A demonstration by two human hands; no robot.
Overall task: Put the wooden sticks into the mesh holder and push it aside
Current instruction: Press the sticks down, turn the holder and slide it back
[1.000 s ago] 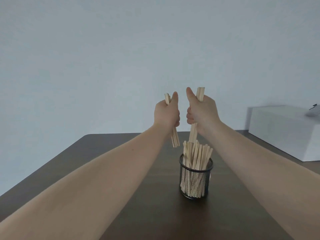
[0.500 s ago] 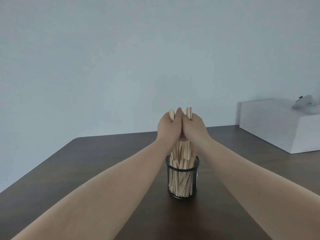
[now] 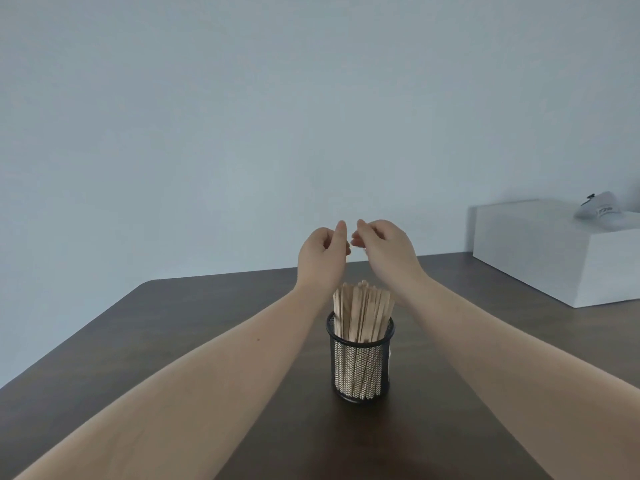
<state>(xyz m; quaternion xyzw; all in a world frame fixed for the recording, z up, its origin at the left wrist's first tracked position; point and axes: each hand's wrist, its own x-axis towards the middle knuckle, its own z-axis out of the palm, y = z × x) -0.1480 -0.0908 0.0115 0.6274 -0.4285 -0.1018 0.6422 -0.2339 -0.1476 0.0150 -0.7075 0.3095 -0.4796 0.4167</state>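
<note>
A black mesh holder (image 3: 360,368) stands upright on the dark wooden table (image 3: 173,327), in the middle of the view. A bundle of pale wooden sticks (image 3: 363,310) stands inside it, tops poking above the rim. My left hand (image 3: 322,258) and my right hand (image 3: 384,251) hover just above the stick tops, side by side, thumbs nearly touching. Both hands hold nothing, with fingers loosely curled and apart.
A white box (image 3: 554,251) sits at the table's right rear, with a small grey-white object (image 3: 601,209) on top. A plain pale wall is behind. The table's left edge runs diagonally toward me.
Both hands held sticks and lowered them into the holder. The sticks now stand in the holder, and both hands have let go and lifted slightly apart.
</note>
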